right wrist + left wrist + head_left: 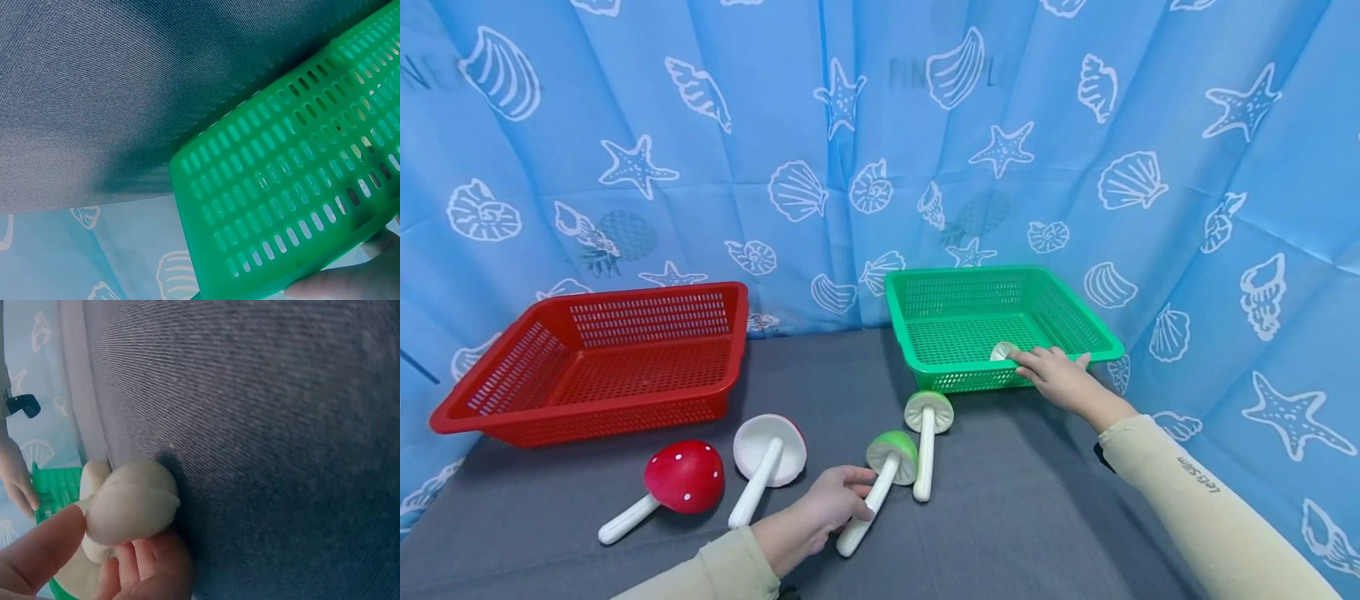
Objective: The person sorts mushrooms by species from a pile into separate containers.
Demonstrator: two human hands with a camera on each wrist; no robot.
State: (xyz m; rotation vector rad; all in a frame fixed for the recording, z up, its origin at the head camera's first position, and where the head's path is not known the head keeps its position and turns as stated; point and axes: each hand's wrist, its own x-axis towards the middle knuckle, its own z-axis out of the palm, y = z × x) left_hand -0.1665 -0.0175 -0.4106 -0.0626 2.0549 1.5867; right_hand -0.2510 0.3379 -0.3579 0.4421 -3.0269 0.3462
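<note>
My left hand (838, 508) holds the white stem of a green-capped toy mushroom (896, 454) that leans on the cloth, gills toward me. In the left wrist view, thumb and fingers surround the rounded stem end (134, 503). Just right lies another green-capped mushroom (928, 414), cap away from me. My right hand (1060, 379) reaches over the front rim of the green basket (977, 367), fingers at a mushroom with a pale gilled underside (1002, 351). Its stem is hidden beneath that hand. The right wrist view shows the basket's slotted side (269, 181) and part of the thumb (337, 281).
A red basket (617, 408) stands at the back left. In front of it lie a red mushroom with white dots (685, 477) and another red-edged one (769, 450) showing its white underside. Grey cloth (1000, 517) covers the table; a blue shell-print curtain (865, 150) hangs behind.
</note>
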